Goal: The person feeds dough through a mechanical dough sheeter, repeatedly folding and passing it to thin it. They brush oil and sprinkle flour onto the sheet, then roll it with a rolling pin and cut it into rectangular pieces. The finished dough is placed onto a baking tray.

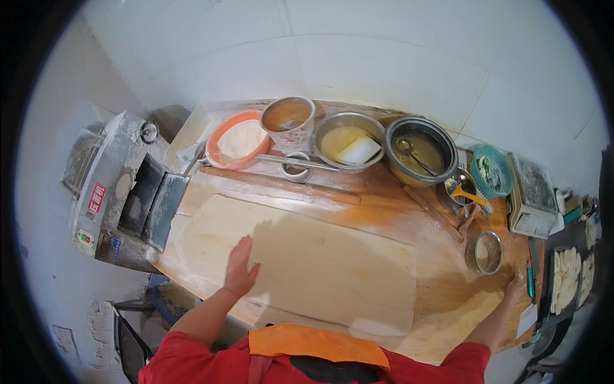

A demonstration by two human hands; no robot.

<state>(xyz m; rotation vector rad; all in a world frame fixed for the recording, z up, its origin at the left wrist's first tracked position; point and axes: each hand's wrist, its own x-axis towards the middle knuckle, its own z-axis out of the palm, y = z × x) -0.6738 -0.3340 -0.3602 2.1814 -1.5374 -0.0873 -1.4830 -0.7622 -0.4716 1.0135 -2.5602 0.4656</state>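
Note:
A large flat sheet of dough (331, 264) covers much of the wooden table (436, 302) before me. Palm down over its left half, my left hand (241, 269) touches or hovers just above the dough, thumb apart from the fingers. My right hand (516, 288) is at the table's right end, beside a green-handled tool (530, 279) and a knife blade (534, 250). Something small and pale shows at its fingers; whether it is gripped is too small to tell. A white scraper with teeth (527, 320) lies just below that hand.
A floury dough-sheeting machine (129, 192) stands left. Behind the dough lies a long rolling pin (283, 185). Along the wall stand an orange flour basin (225, 161), a steel bowl (348, 165), an oil pot (422, 180) and a green bowl (503, 177). Trays of dough pieces (565, 281) sit right.

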